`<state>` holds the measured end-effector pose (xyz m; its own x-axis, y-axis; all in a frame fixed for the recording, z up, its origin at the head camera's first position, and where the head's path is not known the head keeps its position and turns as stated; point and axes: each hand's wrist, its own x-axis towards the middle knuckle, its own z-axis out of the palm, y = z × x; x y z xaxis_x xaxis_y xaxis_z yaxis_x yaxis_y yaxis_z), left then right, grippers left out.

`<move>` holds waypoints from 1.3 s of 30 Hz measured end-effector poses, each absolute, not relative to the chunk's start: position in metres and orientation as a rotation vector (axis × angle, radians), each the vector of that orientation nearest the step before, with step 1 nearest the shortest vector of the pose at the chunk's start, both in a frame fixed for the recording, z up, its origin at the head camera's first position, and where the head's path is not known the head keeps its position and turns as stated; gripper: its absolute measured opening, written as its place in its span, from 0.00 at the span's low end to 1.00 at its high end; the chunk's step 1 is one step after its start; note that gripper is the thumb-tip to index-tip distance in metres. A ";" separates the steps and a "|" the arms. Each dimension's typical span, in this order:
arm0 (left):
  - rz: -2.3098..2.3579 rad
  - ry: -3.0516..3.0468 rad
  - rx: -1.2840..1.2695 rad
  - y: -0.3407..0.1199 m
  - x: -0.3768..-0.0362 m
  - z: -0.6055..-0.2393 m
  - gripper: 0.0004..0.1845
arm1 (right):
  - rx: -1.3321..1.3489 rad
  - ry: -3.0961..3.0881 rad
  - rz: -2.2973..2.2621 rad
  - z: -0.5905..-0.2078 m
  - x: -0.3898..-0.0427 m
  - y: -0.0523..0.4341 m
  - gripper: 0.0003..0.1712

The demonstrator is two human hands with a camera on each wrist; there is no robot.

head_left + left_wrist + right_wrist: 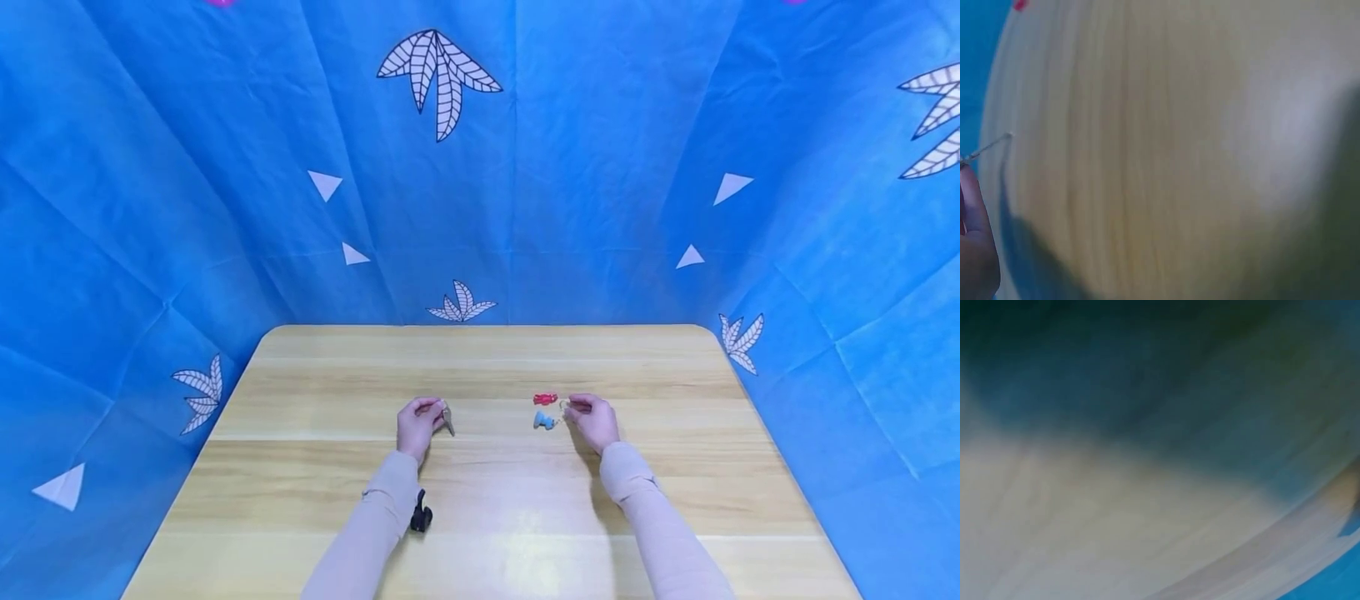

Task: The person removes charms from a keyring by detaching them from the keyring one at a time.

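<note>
My left hand (416, 427) pinches a key (449, 423) between thumb and fingers, above the left-middle of the table. The key's thin shank points down and away from the fingertips. In the left wrist view, the key (991, 145) pokes out past part of the hand (977, 237) at the left edge. Across from it, my right hand (596, 422) holds a small metal key ring (563, 406) at its fingertips. Just left of that ring are a red figure charm (545, 399) and a light blue charm (543, 420). The right wrist view is blurred and shows neither hand nor ring.
A light wooden table (495, 358) with rounded far corners lies under both hands. Blue cloth (585, 167) with white leaf prints hangs behind and at both sides. A small black object (421, 513) is at the left sleeve.
</note>
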<state>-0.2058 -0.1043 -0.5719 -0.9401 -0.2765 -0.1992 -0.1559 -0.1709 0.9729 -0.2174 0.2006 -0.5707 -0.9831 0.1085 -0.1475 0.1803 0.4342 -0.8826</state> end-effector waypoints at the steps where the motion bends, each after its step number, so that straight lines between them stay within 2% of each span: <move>1: -2.270 -1.977 0.524 -0.107 -0.209 -0.574 0.10 | 0.263 2.607 -1.616 -0.570 -0.217 0.200 0.19; 7: -2.123 -2.106 0.581 -0.118 -0.219 -0.579 0.09 | 0.223 2.616 -1.628 -0.569 -0.216 0.197 0.19; 15: -1.614 -2.438 0.542 -0.126 -0.217 -0.576 0.10 | 0.180 2.638 -1.596 -0.570 -0.214 0.197 0.19; 26: -1.759 -2.433 0.462 -0.136 -0.211 -0.584 0.18 | 0.188 2.617 -1.602 -0.575 -0.214 0.196 0.21; 34: -1.643 -2.565 0.178 -0.139 -0.200 -0.576 0.26 | 0.199 2.534 -1.637 -0.563 -0.204 0.201 0.25; 39: -1.376 -2.717 -0.049 -0.149 -0.188 -0.545 0.25 | 0.160 2.526 -1.576 -0.539 -0.189 0.219 0.27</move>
